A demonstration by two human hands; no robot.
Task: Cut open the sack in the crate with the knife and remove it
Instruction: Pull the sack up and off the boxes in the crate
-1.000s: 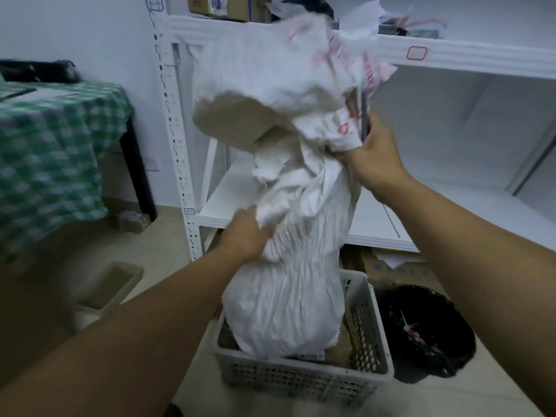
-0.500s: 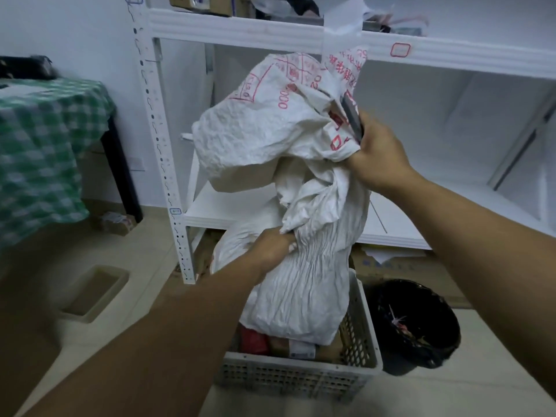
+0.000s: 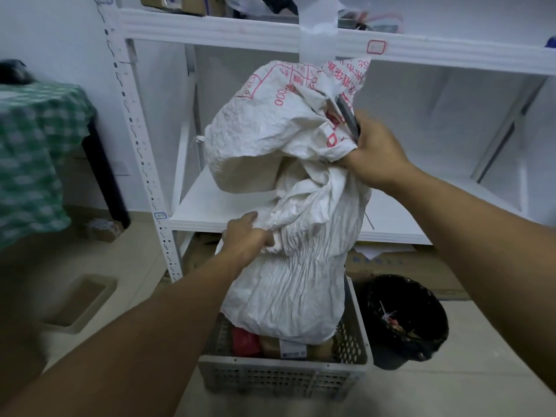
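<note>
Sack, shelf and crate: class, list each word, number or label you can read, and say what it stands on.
"000": red print on the sack.
"D": red, partly folded, on the sack by the right hand.
Red Chinese characters at the sack's top: too blurred.
Red-framed tag on the shelf rail: unreadable.
Blue tag on the shelf post: too small.
White label in the crate: too small.

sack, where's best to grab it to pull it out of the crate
Grip the sack at its pleated waist, where the cloth bunches narrow enough to close a hand round, coming from the near left as the left hand does. The right hand, with the knife, grips folds higher up; the bottom over the crate hangs wide and slack.
</note>
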